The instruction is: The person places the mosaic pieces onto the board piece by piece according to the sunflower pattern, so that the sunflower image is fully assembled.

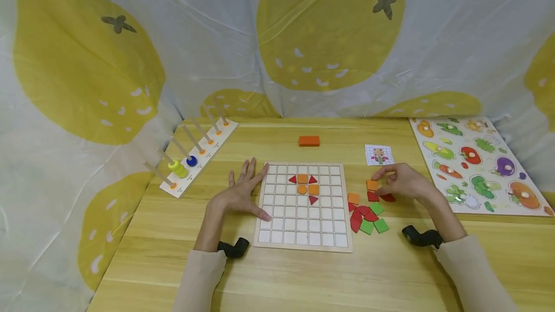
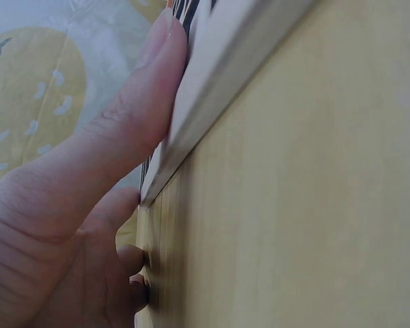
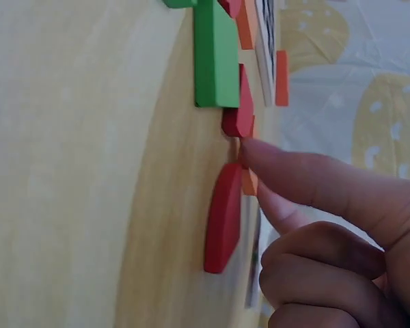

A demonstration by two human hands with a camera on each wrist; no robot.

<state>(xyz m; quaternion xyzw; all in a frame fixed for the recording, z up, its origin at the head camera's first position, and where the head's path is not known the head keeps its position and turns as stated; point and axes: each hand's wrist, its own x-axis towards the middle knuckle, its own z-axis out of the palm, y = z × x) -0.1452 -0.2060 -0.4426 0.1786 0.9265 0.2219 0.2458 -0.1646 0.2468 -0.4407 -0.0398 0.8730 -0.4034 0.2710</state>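
A wooden grid board (image 1: 282,249) lies flat on the table, with orange squares, an orange circle and several red triangles in its upper middle. My left hand (image 1: 236,196) is spread at its left side; the thumb rests on the board's edge and the other fingers touch the table by the upper left corner. To the board's right, my right hand (image 1: 405,182) has thumb and index finger at opposite sides of an orange square (image 1: 372,185), pinching it. Red pieces (image 3: 223,222) and green squares (image 1: 381,226) lie near this hand.
A small pattern card (image 1: 379,154) lies behind the right hand. An orange block (image 1: 309,141) lies behind the board. On the left is a peg counting rack (image 1: 210,146) with yellow and blue beads. A vegetable knob puzzle (image 1: 470,206) lies at the right. Curtain encloses the table's back.
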